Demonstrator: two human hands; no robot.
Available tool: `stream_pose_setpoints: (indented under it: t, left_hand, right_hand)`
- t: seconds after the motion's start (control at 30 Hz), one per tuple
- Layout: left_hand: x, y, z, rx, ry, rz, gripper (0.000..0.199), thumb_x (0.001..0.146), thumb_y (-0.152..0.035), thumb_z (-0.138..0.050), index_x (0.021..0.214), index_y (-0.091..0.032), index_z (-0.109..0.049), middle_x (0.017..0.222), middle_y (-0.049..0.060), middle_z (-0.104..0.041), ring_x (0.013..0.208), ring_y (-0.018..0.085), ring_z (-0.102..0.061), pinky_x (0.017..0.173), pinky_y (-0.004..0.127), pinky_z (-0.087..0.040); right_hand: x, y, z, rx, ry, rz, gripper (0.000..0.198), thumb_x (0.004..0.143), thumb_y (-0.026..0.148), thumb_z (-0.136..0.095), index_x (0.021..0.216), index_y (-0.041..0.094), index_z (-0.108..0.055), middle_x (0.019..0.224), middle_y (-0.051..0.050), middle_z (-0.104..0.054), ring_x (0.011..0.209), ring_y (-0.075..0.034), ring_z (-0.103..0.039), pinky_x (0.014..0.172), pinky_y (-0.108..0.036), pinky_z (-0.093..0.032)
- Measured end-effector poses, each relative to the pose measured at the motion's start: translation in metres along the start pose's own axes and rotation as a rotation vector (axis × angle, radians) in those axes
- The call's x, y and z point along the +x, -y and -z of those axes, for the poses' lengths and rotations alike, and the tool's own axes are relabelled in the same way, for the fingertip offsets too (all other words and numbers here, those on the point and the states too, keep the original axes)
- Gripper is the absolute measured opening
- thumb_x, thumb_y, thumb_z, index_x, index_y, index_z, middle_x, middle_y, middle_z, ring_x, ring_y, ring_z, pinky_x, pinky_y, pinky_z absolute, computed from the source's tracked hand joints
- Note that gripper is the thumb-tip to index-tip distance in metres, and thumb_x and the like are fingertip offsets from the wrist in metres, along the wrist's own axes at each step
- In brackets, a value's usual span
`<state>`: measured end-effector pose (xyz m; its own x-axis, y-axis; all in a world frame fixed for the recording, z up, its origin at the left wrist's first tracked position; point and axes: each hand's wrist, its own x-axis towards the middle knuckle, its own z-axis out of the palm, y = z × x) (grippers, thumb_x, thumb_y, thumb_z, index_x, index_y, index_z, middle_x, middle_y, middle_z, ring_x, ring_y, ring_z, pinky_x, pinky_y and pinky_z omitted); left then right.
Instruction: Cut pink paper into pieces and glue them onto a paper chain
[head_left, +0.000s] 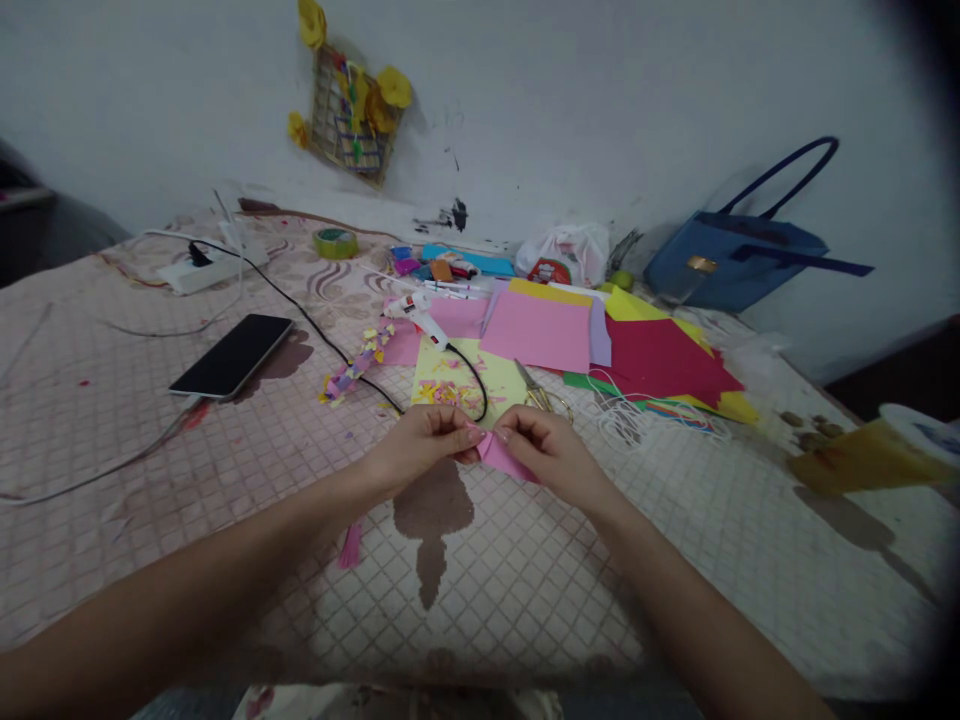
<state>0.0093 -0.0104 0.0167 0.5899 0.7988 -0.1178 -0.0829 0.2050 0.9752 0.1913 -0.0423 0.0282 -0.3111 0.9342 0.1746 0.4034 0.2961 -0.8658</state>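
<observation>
Between my two hands is a small piece of pink paper (508,460), with a crease or fold near its top. My left hand (429,440) pinches its left corner between thumb and fingers. On the other side, my right hand (551,450) is closed on the same paper, thumb and fingertips close to the left ones. Just beyond the hands lie gold-handled scissors (541,392) and a pale yellow sheet (491,365) strewn with small paper scraps. A white glue gun (420,318) rests behind them. Left of it is a stick (358,365) covered in purple and yellow paper bits.
A tablet (232,356) with a cable lies at left, near a power strip (206,268). Pink sheets (538,325), red paper (664,360) and white string (626,415) are at right. A blue bag (739,262) stands behind; a yellow container (874,455) sits far right.
</observation>
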Motion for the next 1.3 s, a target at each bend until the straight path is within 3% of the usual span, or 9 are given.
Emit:
stream_pose_setpoints:
  t: [0.6, 0.87, 1.23, 1.3]
  left_hand:
    - [-0.0007, 0.0009, -0.0011, 0.053, -0.004, -0.054, 0.015, 0.072, -0.024, -0.064, 0.067, -0.011, -0.060, 0.061, -0.001, -0.059, 0.059, 0.006, -0.053, 0.061, 0.019, -0.041]
    - [-0.0010, -0.0003, -0.0023, 0.058, -0.016, -0.036, 0.016, 0.070, -0.024, -0.066, 0.064, -0.011, -0.059, 0.060, -0.001, -0.060, 0.058, 0.007, -0.053, 0.061, 0.020, -0.041]
    - [0.0038, 0.0073, 0.0008, -0.087, 0.011, 0.032, 0.042, 0.083, -0.047, -0.044, 0.071, -0.010, -0.062, 0.065, 0.005, -0.063, 0.063, 0.014, -0.060, 0.067, 0.029, -0.046]
    - [0.0035, 0.0069, 0.0010, -0.042, 0.017, 0.027, 0.039, 0.081, -0.046, -0.049, 0.071, -0.010, -0.061, 0.066, 0.005, -0.063, 0.063, 0.013, -0.059, 0.066, 0.027, -0.046]
  right_hand:
    - [-0.0010, 0.0009, -0.0026, 0.039, 0.029, -0.026, 0.014, 0.083, 0.026, -0.048, 0.074, 0.016, -0.053, 0.063, 0.002, -0.048, 0.054, -0.008, -0.039, 0.047, -0.020, -0.030]
    - [-0.0009, -0.0003, -0.0037, 0.023, 0.012, -0.011, 0.007, 0.077, 0.016, -0.049, 0.070, 0.017, -0.051, 0.061, 0.003, -0.047, 0.054, -0.008, -0.040, 0.048, -0.019, -0.031]
    - [-0.0003, 0.0013, -0.0023, 0.032, -0.019, -0.010, 0.009, 0.073, 0.010, -0.047, 0.067, 0.017, -0.049, 0.060, 0.004, -0.046, 0.054, -0.007, -0.040, 0.048, -0.019, -0.031]
    - [-0.0004, 0.0013, -0.0026, 0.030, -0.021, -0.012, 0.009, 0.073, 0.010, -0.048, 0.068, 0.017, -0.050, 0.060, 0.004, -0.046, 0.053, -0.007, -0.040, 0.048, -0.019, -0.031]
